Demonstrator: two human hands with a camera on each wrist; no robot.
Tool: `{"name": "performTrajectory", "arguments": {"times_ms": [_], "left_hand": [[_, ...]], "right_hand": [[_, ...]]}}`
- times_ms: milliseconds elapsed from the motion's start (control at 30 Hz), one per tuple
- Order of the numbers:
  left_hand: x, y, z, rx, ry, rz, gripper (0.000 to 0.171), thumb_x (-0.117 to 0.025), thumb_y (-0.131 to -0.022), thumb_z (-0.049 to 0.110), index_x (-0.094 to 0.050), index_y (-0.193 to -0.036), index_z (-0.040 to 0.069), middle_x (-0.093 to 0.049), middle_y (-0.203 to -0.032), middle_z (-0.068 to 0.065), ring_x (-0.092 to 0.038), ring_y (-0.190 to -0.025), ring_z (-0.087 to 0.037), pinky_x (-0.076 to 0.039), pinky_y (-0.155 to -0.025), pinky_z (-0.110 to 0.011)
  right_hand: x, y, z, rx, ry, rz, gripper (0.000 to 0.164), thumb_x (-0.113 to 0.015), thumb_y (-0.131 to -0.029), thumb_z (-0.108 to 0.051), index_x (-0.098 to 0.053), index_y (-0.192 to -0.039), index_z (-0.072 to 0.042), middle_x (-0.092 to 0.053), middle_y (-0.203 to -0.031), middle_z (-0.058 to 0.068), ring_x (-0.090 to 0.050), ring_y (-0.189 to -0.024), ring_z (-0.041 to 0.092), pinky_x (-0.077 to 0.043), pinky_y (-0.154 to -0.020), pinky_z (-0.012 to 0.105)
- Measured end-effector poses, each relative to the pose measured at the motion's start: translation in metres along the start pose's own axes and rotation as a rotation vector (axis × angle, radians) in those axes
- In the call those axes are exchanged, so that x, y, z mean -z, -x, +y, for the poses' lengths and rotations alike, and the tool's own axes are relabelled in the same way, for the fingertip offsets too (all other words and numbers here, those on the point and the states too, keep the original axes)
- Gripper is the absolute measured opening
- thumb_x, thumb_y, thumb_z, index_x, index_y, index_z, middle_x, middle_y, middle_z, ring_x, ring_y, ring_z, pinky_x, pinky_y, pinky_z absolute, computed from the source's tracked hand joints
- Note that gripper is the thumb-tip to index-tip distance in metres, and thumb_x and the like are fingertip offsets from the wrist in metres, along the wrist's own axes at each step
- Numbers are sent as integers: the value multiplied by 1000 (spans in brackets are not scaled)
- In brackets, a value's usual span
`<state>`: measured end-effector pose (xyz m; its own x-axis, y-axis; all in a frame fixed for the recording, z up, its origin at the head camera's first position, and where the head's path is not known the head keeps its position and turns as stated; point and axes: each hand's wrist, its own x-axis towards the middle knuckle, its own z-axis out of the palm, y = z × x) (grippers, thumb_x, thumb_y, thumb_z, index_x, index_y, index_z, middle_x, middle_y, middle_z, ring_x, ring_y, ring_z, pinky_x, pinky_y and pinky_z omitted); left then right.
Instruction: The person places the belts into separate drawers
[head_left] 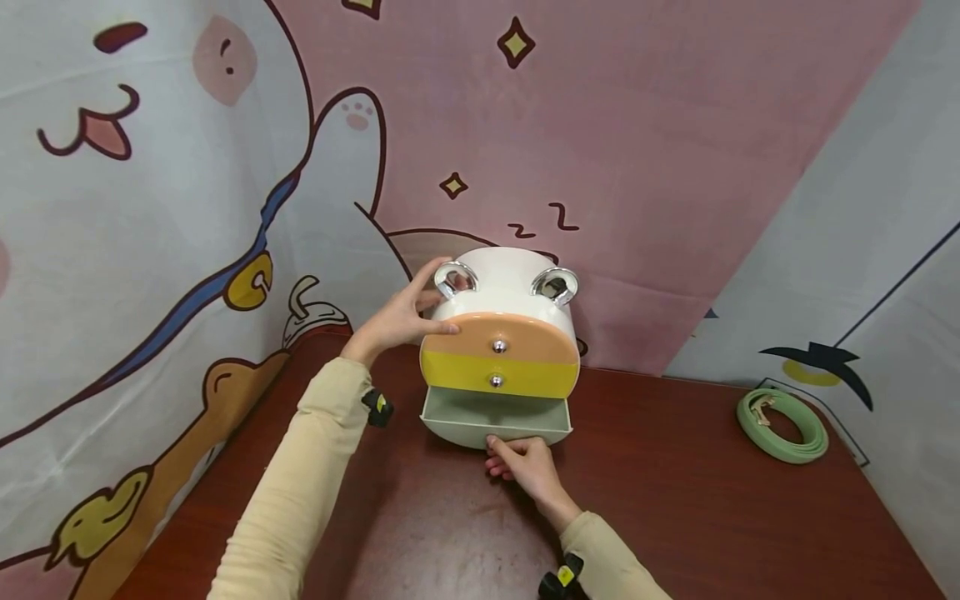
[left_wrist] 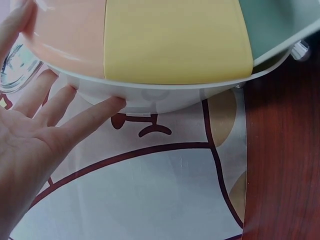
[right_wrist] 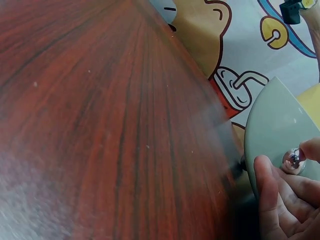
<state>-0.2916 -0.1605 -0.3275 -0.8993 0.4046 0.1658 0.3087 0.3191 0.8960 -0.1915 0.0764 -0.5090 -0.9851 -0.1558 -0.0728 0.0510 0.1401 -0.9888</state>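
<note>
A small white drawer case (head_left: 504, 275) with two shiny metal rings like eyes stands on the table. Its orange drawer (head_left: 465, 337) and yellow drawer (head_left: 457, 371) are closed, each with a metal knob. Below them, the pale green drawer (head_left: 453, 432) is pulled out, and no contents show in its visible inside. My right hand (head_left: 532, 467) pinches that drawer's round metal knob (right_wrist: 292, 162) between thumb and fingers. My left hand (head_left: 401, 317) rests against the case's left side with fairly straight, spread fingers, its thumb on the orange front.
A coiled green strap (head_left: 783, 425) with a gold-coloured clasp lies at the right of the dark red wooden table (head_left: 675, 500). A printed cartoon cloth (head_left: 637, 167) hangs behind the table and along its left side, close to the case.
</note>
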Motion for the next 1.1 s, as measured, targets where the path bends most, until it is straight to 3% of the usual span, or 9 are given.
{"name": "performTrajectory", "arguments": {"times_ms": [167, 300, 733, 900, 1100], "left_hand": [[-1, 8, 17, 10, -8, -2, 100, -80, -80, 4, -17, -154, 28, -54, -133, -22, -38, -133, -37, -35, -104, -52], [-1, 8, 18, 2, 6, -2, 99, -79, -80, 4, -18, -154, 27, -53, -133, -23, -38, -133, -38, -33, -104, -55], [-1, 9, 20, 14, 10, -5, 100, -80, -80, 3, -18, -154, 28, -54, -132, -22, -39, -133, -37, -35, -104, -53], [-1, 7, 18, 6, 10, -7, 100, -79, -80, 3, -17, -154, 27, -54, -132, -23, -38, -133, -38, -34, -104, -54], [1, -3, -4, -8, 5, -6, 103, -81, -79, 6, -15, -154, 33, -56, -131, -20, -38, -133, -36, -33, -104, -56]], "right_hand": [[-1, 10, -16, 6, 2, -23, 33, -64, -95, -16, -70, -90, 16, -68, -74, 24, -69, -66, 34, -56, -61, 45], [-2, 22, -35, 10, 13, -28, 31, -63, -95, -12, -69, -90, 18, -67, -76, 28, -67, -71, 42, -55, -64, 49], [-4, 29, -37, 21, 40, -21, 30, -63, -95, -12, -70, -89, 17, -67, -74, 27, -68, -68, 39, -56, -60, 44], [-3, 31, -37, 29, 55, -22, 30, -62, -95, -12, -70, -89, 16, -68, -74, 26, -68, -67, 39, -56, -59, 41], [-3, 34, -37, 21, 62, -27, 30, -62, -95, -12, -70, -88, 16, -67, -74, 27, -68, -66, 35, -56, -58, 39]]}}
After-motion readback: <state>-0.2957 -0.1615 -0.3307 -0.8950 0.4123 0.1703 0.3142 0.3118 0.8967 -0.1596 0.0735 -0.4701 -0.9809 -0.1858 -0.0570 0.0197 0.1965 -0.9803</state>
